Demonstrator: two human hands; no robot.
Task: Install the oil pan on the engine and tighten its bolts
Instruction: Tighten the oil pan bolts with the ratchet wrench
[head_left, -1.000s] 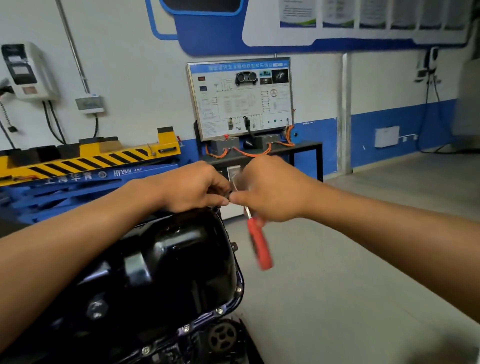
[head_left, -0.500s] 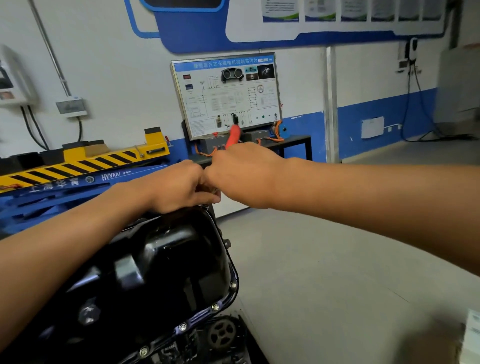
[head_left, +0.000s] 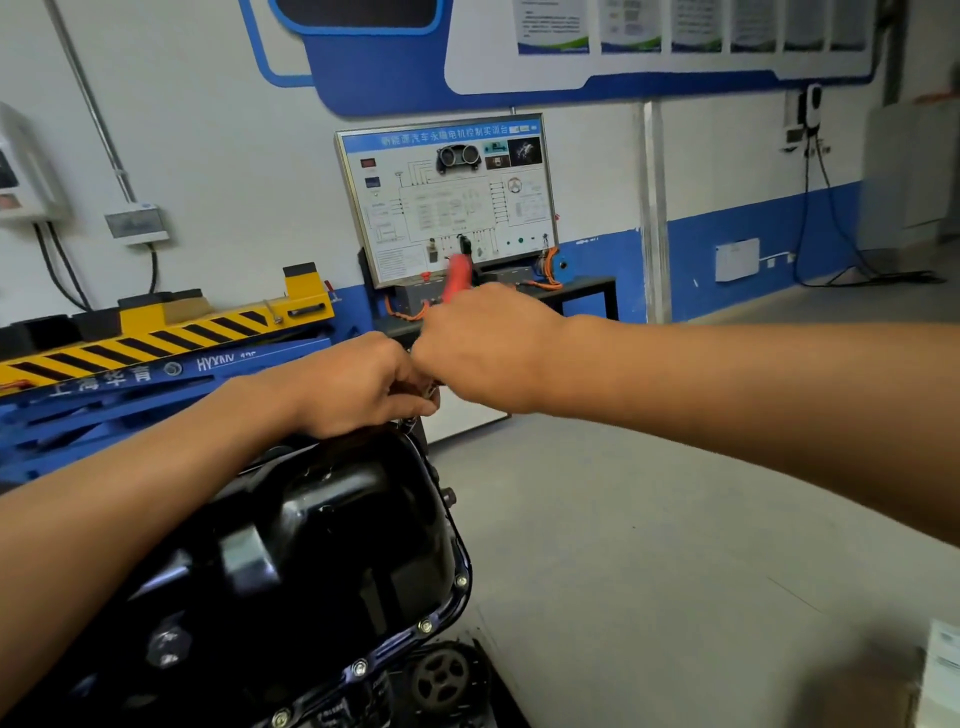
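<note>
1. A white wall with a blue lower band is rising behind the grey concrete floor (head_left: 675, 519). A white wiring-diagram training board (head_left: 447, 197) and a yellow-and-black striped blue lift (head_left: 156, 332) are standing against it.
2. The glossy black pressed-metal oil pan (head_left: 322, 530) is sitting on the engine at lower left, with small silver bolts (head_left: 425, 626) lining its right flange.
3. The right hand (head_left: 483, 348) is gripping a red-handled metal tool (head_left: 458, 278), whose handle is poking up beyond the knuckles.
4. The left hand (head_left: 358, 384) is touching the right, its fingers curling around the tool's metal end over the pan's far corner.
5. A dark spoked pulley (head_left: 441, 675) is showing below the pan's near edge.
</note>
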